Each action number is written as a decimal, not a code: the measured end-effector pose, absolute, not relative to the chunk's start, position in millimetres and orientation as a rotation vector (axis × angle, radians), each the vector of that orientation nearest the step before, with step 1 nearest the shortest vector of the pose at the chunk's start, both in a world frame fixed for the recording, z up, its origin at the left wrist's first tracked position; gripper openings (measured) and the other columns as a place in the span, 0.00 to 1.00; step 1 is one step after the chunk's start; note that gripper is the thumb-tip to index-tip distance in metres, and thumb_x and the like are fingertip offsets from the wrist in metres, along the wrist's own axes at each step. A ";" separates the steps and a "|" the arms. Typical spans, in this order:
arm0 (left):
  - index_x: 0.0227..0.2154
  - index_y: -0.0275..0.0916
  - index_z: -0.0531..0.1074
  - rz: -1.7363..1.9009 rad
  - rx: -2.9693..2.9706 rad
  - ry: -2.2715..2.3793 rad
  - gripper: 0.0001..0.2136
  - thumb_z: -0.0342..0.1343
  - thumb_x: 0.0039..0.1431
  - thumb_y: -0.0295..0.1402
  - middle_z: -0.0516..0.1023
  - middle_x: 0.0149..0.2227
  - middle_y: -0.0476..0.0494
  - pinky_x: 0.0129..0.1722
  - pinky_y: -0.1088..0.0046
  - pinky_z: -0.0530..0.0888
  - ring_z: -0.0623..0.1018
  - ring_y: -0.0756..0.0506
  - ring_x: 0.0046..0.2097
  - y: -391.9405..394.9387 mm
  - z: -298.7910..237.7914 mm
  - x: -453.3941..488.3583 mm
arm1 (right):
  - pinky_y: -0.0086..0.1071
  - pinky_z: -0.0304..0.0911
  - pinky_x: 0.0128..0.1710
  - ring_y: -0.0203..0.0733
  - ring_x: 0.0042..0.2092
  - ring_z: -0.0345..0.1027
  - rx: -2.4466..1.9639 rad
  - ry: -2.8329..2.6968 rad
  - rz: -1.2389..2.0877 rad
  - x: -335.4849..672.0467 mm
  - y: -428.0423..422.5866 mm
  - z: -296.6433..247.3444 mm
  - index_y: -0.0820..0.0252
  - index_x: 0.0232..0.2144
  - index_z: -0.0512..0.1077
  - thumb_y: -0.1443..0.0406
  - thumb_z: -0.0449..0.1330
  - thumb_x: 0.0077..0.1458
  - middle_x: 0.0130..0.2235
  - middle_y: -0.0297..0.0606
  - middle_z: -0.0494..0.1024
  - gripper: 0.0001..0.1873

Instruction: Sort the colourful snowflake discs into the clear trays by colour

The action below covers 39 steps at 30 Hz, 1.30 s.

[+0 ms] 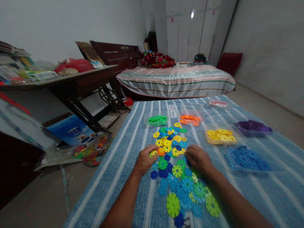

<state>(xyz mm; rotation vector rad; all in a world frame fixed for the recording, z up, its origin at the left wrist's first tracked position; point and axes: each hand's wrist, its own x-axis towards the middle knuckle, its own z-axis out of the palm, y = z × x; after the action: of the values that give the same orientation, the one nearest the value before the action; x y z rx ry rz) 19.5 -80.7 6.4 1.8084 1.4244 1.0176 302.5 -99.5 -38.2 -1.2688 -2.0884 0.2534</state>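
Note:
Many notched plastic connecting discs [177,171] in yellow, green, orange and blues lie in a long loose pile on the striped cloth. At the pile's left edge is my left hand [145,160], its thumb and forefinger closed at the rim of an orange disc [161,151]. A yellow disc [152,154] shows between those fingers. Opposite it, my right hand [199,159] is bent down over the right side of the pile, fingers curled together near yellow and blue discs. Whatever its fingertips hold, if anything, is hidden.
Clear tubs hold sorted discs: green [157,120], orange [190,119], yellow [220,136], purple [254,128] and blue [248,160]. Behind them sits a clear container with a red-and-white label [218,104]. A bed [175,80] stands beyond, and a cluttered sewing table [95,72] at left.

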 end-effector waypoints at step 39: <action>0.28 0.41 0.74 1.202 2.090 1.269 0.11 0.52 0.62 0.39 0.81 0.38 0.41 0.51 0.64 0.72 0.79 0.44 0.44 -106.4 20.8 72.2 | 0.36 0.63 0.41 0.45 0.41 0.68 -1.058 -2.111 0.054 279.2 -122.0 -20.0 0.59 0.49 0.71 0.60 0.51 0.65 0.39 0.46 0.78 0.16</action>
<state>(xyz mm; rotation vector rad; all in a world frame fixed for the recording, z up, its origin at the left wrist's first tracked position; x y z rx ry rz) 72.2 -106.4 20.8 2.0904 1.2694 1.2023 279.2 -122.0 -20.0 -1.0578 -2.1110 0.0536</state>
